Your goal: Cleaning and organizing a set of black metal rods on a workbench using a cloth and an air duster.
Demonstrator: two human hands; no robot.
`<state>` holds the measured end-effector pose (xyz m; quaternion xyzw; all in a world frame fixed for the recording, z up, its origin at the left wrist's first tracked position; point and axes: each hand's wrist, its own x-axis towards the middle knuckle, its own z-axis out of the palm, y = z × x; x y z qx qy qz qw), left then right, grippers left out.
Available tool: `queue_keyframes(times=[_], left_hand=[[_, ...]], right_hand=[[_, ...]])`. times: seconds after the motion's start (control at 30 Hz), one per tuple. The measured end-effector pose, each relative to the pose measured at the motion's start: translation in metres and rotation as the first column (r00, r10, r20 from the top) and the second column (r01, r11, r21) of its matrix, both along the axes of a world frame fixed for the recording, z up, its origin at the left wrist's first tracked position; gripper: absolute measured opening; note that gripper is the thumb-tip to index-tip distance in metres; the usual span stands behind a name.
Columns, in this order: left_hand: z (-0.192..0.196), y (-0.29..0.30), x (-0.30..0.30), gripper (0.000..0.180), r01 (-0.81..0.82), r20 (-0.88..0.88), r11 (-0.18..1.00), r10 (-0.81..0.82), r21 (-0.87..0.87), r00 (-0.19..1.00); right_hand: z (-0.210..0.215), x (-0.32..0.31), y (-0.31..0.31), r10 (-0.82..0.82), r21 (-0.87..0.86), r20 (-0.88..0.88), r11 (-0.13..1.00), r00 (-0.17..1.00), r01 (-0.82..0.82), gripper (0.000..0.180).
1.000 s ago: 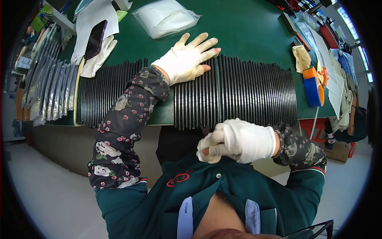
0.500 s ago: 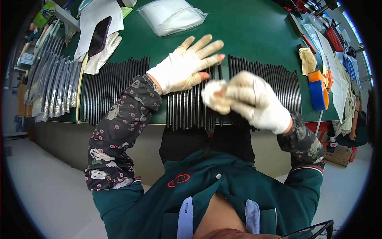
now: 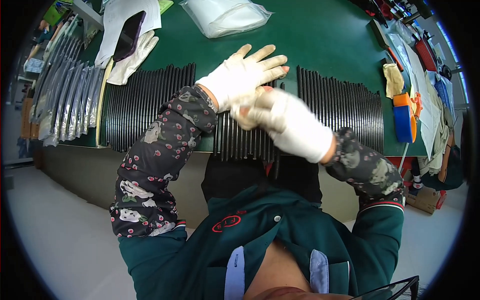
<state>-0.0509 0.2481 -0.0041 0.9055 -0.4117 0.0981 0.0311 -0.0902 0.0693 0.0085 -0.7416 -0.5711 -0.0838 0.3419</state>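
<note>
Slim black rods lie side by side in the middle group (image 3: 245, 145) at the table's near edge. My left hand (image 3: 236, 79), in a white glove with bare fingertips showing, lies flat across their far ends with fingers spread. My right hand (image 3: 302, 127), gloved too, is closed on a crumpled whitish cloth (image 3: 242, 120) over these rods, close to my left wrist. Motion blurs the cloth and fingers, so contact with the rods is hard to judge. At the group's right side, one rod (image 3: 276, 165) sticks out past the edge towards me.
More black rods lie in a left group (image 3: 145, 107) and a right group (image 3: 345, 105). Bagged rods (image 3: 75, 102) sit far left. A phone (image 3: 130, 36) rests on a spare glove (image 3: 131, 65). Behind is a clear plastic bag (image 3: 225, 17); tape rolls (image 3: 403, 122) stand right.
My right hand has swept left over the rods with the cloth, up to my left hand. One rod now juts nearer to me. My left hand stays spread; the whole view has shifted slightly.
</note>
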Motion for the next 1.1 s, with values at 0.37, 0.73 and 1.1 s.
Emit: queue_keyframes(times=[0.37,0.73,1.1], left_hand=[[0.001,-0.005,-0.002,0.052,-0.004,0.022,1.000,0.004,-0.010,1.000],[0.003,-0.006,-0.005,0.053,-0.042,-0.024,0.999,0.043,0.011,0.999],[0.048,-0.014,-0.063,0.076,-0.172,-0.060,0.966,0.163,-0.193,0.985]], right_hand=[[0.007,-0.020,0.022,0.047,-0.086,-0.094,0.995,0.994,-0.055,0.015],[0.021,-0.049,0.028,0.188,-0.279,-0.245,0.926,0.951,-0.255,0.024],[0.094,-0.028,-0.080,-0.277,-0.009,-0.727,0.919,0.629,0.394,0.031]])
